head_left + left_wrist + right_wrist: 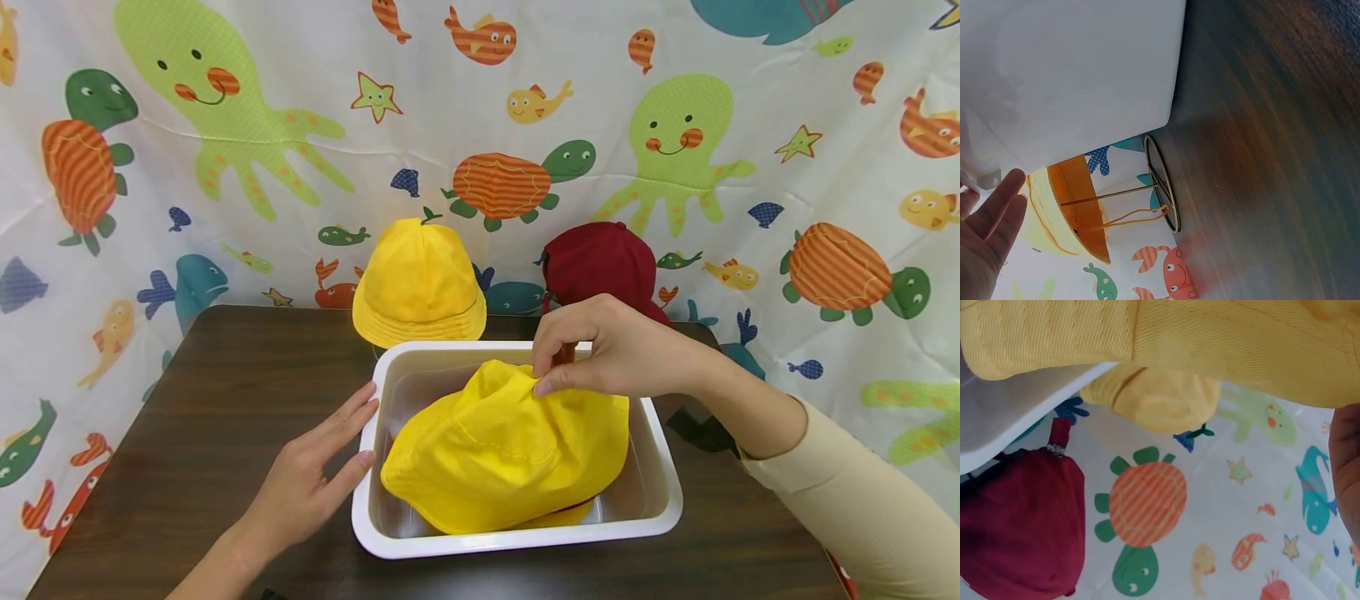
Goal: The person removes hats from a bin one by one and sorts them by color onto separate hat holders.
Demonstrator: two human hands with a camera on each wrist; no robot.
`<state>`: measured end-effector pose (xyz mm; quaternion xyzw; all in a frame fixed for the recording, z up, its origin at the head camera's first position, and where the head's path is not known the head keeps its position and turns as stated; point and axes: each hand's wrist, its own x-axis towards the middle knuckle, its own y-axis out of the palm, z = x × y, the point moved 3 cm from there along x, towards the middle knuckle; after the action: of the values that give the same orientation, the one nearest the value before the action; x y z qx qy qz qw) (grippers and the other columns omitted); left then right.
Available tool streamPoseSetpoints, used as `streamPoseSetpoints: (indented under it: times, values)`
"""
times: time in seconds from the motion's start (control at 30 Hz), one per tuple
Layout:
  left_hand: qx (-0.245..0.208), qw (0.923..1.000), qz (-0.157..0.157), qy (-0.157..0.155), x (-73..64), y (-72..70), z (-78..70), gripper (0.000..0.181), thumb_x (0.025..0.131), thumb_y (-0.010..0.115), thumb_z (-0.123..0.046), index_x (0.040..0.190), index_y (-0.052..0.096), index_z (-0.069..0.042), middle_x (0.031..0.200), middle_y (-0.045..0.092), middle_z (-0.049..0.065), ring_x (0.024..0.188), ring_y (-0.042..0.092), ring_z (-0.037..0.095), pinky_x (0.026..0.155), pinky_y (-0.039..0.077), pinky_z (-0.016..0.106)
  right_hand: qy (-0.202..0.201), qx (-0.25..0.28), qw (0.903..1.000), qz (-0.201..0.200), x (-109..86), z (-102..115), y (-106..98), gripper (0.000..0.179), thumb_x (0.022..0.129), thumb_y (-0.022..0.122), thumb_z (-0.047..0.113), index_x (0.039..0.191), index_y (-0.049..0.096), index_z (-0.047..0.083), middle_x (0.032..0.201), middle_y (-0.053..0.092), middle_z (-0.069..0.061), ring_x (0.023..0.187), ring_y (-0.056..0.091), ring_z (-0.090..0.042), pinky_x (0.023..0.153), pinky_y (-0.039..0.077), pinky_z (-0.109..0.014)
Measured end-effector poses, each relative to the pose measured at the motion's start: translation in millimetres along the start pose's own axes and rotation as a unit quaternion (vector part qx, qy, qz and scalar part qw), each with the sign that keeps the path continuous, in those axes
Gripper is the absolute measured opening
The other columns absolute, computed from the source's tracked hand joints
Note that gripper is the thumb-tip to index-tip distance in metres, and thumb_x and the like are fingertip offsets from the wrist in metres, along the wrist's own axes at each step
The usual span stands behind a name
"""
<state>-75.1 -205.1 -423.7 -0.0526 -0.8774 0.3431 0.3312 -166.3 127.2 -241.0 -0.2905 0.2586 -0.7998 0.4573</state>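
Note:
A yellow cloth hat [510,458] lies in a white plastic bin [517,546], its fabric bunched up toward the top. My right hand [611,350] pinches that raised fabric between thumb and fingers. In the right wrist view the hat's stitched brim [1047,337] spans the top, with part of the hand [1347,469] at the right edge. My left hand [315,471] rests its straight fingertips against the bin's left rim. From the left wrist, the fingers [1000,215] touch near the bin's outer wall [1079,69]. Under the hat, another yellow piece [558,517] peeks out.
Behind the bin, another yellow hat [420,283] sits on a wire stand [1161,184]. A dark red cap [603,267] stands at the back right. Something black [701,429] lies right of the bin on the dark wooden table [247,375]. A sea-animal curtain [292,75] hangs behind.

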Motion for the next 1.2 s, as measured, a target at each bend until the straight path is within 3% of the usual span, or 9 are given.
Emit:
streamPoseSetpoints:
  times: [0.33, 0.63, 0.97, 1.2]
  values:
    - [-0.002, 0.9996, 0.017, -0.023, -1.9, 0.3, 2.4, 0.071, 0.086, 0.078, -0.001, 0.153, 0.054, -0.008, 0.160, 0.049, 0.008, 0.146, 0.044, 0.005, 0.112, 0.035, 0.015, -0.014, -0.020, 0.9992, -0.032, 2.9, 10.0, -18.4, 0.021, 0.084, 0.085, 0.000, 0.090, 0.076, 0.018, 0.088, 0.069, 0.011, 0.075, 0.060, -0.013, 0.062, 0.055, -0.027]
    - [-0.007, 0.9995, 0.016, -0.026, -2.8, 0.5, 2.7, 0.070, 0.087, 0.077, -0.001, 0.153, 0.055, -0.008, 0.160, 0.049, 0.008, 0.145, 0.044, 0.005, 0.112, 0.035, 0.015, -0.032, -0.039, 0.9962, -0.071, 8.0, 14.3, -33.3, 0.021, 0.082, 0.085, -0.004, 0.090, 0.077, 0.014, 0.089, 0.072, 0.008, 0.078, 0.063, -0.014, 0.066, 0.059, -0.027]
    - [0.008, 0.9995, 0.013, -0.026, -2.4, 1.1, 2.1, 0.070, 0.088, 0.077, -0.002, 0.153, 0.054, -0.009, 0.160, 0.049, 0.007, 0.144, 0.044, 0.003, 0.108, 0.037, 0.014, -0.047, -0.069, 0.9919, -0.096, 17.4, 16.9, -50.6, 0.007, 0.087, 0.084, 0.012, 0.090, 0.078, 0.010, 0.089, 0.072, 0.007, 0.082, 0.064, -0.015, 0.069, 0.056, -0.026]
    - [-0.003, 0.9998, 0.013, -0.016, -3.0, 1.8, 2.8, 0.070, 0.088, 0.076, -0.001, 0.154, 0.053, -0.009, 0.161, 0.048, 0.008, 0.145, 0.045, 0.005, 0.110, 0.037, 0.014, -0.035, -0.062, 0.9890, -0.130, 24.5, 15.9, -60.6, 0.018, 0.082, 0.082, -0.010, 0.089, 0.078, 0.006, 0.087, 0.073, 0.004, 0.077, 0.064, -0.017, 0.065, 0.057, -0.025]
